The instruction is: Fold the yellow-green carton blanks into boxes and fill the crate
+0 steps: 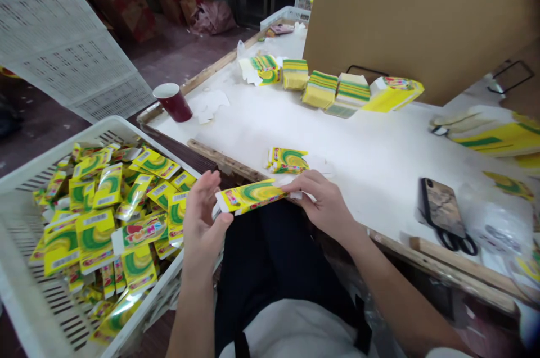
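Near smooth white tabletop [371, 150], right hand [327, 200] pinches slim cardboard carton [255, 195].

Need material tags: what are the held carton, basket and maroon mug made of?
Held carton: likely printed paperboard with creased edges, white flaps; gloss unclear. Basket: likely moulded plastic, satin, from slotted walls and smooth rim. Maroon mug: glossy, perhaps glazed ceramic, by its sheen; enamelled metal possible.

1. The bare left forearm [193, 307] rises steeply in view, its wrist nearly straight.
2. The left grip [206, 209] is spread, fingers raised and slightly curled, thumb stretched rightward.
3. The bare right forearm [386, 276] slants inward from the lower right.
4. The right grip [318, 200] is pinched, knuckles up, fingers bent toward the thumb.
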{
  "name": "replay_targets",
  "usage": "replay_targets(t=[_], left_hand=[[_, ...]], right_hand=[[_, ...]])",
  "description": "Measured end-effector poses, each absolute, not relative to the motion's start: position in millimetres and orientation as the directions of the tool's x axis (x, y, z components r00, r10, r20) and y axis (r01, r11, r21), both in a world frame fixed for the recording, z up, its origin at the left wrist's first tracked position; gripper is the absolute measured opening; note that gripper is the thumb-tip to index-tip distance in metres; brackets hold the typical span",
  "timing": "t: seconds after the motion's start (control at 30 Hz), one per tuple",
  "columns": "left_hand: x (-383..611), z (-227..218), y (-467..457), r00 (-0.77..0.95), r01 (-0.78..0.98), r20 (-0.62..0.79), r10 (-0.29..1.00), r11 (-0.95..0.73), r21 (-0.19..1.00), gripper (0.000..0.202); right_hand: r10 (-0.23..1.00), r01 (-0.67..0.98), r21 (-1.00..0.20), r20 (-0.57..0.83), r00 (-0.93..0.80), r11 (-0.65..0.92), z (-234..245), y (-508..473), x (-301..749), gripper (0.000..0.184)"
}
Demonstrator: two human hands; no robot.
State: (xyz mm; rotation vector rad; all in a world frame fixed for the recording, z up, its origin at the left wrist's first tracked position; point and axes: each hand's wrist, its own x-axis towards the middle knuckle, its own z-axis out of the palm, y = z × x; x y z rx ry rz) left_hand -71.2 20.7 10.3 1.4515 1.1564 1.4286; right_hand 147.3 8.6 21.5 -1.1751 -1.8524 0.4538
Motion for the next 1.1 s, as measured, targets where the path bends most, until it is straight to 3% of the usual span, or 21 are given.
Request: replay_targets(t=[0.07,0.1,0.17,0.23,0.3,0.33,0.4,0.47,0.57,0.67,0.77,0.9,1.0,1.1], left_hand=[[-74,23,18,0.086,0.325,0.33,0.94,-0.339,0.883,0.091],[-72,28,16,0.168,0.435,0.284,0.944,-0.33,0.838,0.097],[-62,31,12,0.317,0.557,0.112,0.942,-0.281,0.782,0.087],[-50,28,7,0.359,0.562,0.02,0.933,-0.233,0.794,0.062],[-41,22,4,0.297,0.551,0.075,0.952,-0.235,0.801,0.046],[-39,20,3,0.26,0.554,0.138,0.956,-0.265,0.789,0.045],[-37,15,2,0.239,0.58,0.253,0.938,-0.347,0.737,0.051],[-36,12,2,0.261,0.596,0.333,0.906,-0.423,0.683,0.062],[-35,8,3,0.326,0.56,0.451,0.831,-0.554,0.616,0.068],[-32,4,2,0.38,0.517,0.508,0.773,-0.633,0.576,0.052],[-33,3,3,0.376,0.558,0.387,0.842,-0.54,0.631,0.041],[-36,-2,7,0.309,0.591,0.185,0.933,-0.34,0.732,0.052],[-35,-9,10,0.26,0.573,0.308,0.915,-0.403,0.714,0.06],[-35,-10,9,0.157,0.609,0.401,0.903,-0.408,0.68,0.066]], right_hand=[[0.802,0.632,-0.516,0.502,-0.323,0.578,28,5,147,0.024],[0.771,0.633,-0.459,0.497,-0.399,0.623,31,3,145,0.023],[0.72,0.59,-0.421,0.494,-0.488,0.689,34,-2,138,0.022],[0.736,0.562,-0.487,0.543,-0.405,0.669,32,-6,131,0.021],[0.818,0.488,-0.682,0.56,-0.131,0.545,25,-7,125,0.026],[0.864,0.367,-0.806,0.503,0.012,0.464,21,-7,122,0.04],[0.959,-0.016,-0.966,0.254,0.128,0.258,12,-6,115,0.064],[1.0,-0.356,-0.934,0.01,-0.015,0.004,7,-6,108,0.061],[0.958,-0.508,-0.825,-0.129,-0.258,-0.248,8,-6,100,0.044],[0.914,-0.479,-0.82,-0.122,-0.387,-0.312,8,-3,102,0.042],[0.919,-0.415,-0.87,-0.098,-0.383,-0.266,3,-2,110,0.052],[0.931,-0.164,-0.985,0.116,-0.347,0.061,1,-5,114,0.066],[0.889,0.124,-0.925,0.299,-0.348,0.359,6,-7,111,0.057],[0.884,0.211,-0.87,0.393,-0.251,0.447,7,-5,111,0.055]])
